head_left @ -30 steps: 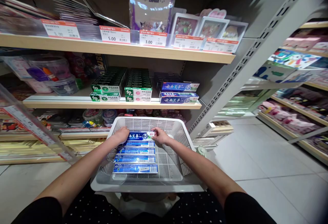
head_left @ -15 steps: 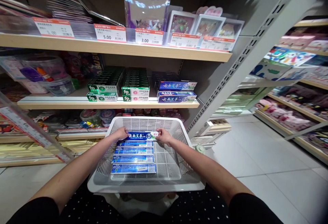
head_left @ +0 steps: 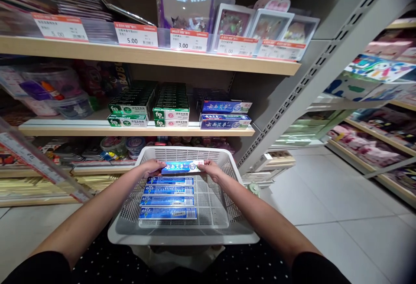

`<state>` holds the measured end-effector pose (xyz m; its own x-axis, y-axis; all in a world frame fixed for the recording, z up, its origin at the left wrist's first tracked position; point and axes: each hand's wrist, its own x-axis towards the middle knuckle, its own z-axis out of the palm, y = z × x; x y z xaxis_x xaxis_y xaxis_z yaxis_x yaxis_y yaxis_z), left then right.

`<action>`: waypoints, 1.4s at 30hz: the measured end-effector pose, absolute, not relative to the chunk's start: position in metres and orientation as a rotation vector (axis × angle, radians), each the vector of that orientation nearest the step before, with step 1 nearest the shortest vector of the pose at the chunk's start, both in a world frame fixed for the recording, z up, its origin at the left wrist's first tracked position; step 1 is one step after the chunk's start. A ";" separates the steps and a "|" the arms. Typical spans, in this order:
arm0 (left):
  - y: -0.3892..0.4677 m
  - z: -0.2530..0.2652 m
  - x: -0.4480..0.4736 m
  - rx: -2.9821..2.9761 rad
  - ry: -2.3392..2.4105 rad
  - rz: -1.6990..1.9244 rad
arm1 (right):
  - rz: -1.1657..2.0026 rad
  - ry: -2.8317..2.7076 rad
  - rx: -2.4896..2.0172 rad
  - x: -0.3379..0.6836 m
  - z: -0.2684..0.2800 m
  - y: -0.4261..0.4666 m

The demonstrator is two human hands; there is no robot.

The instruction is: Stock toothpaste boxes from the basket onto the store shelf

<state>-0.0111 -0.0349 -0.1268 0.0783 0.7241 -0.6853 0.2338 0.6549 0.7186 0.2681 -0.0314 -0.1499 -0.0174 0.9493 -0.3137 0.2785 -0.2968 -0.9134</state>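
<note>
Between my two hands a blue-and-white toothpaste box (head_left: 180, 167) is held lengthwise above the far part of a white plastic basket (head_left: 130, 236). My left hand (head_left: 154, 168) is closed on the box's left end. At its right end, my right hand (head_left: 209, 169) grips with thumb and fingers. Below it, several blue toothpaste boxes (head_left: 167, 201) lie in a column on the left of the basket's floor, their long sides facing each other. The perforated basket floor shows to their right.
Ahead, a shelf (head_left: 136, 131) carries green-and-white boxes (head_left: 171, 117) and blue boxes (head_left: 225, 121) in rows. An upper shelf (head_left: 149, 56) with price tags overhangs it. A grey slotted post (head_left: 302, 76) rises on the right, beside a tiled floor (head_left: 312, 193).
The held toothpaste box has risen slightly and tilted, so its front face catches more light. Both hands moved up with it. The view has shifted slightly.
</note>
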 end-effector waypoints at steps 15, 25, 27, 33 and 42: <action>-0.049 -0.107 -0.010 0.806 1.398 0.623 | 1.438 -1.183 -1.592 0.269 -0.137 -0.032; -0.061 0.011 0.039 1.341 1.306 1.052 | 0.949 -1.291 -1.412 0.328 -0.017 -0.040; -0.050 0.033 0.062 1.387 1.274 1.173 | 0.877 -1.307 -1.294 0.346 0.012 -0.029; 0.004 0.066 0.123 1.343 1.163 1.325 | 0.632 -1.335 -1.121 0.392 0.051 0.025; 0.040 0.040 0.147 1.816 1.633 1.329 | 0.462 -1.351 -1.224 0.406 0.011 0.063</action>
<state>0.1472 0.0396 0.0405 -0.1099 0.9112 0.3971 0.5738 -0.2681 0.7739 0.4062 0.0631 0.0113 0.2482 0.8441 0.4753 0.3759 0.3683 -0.8503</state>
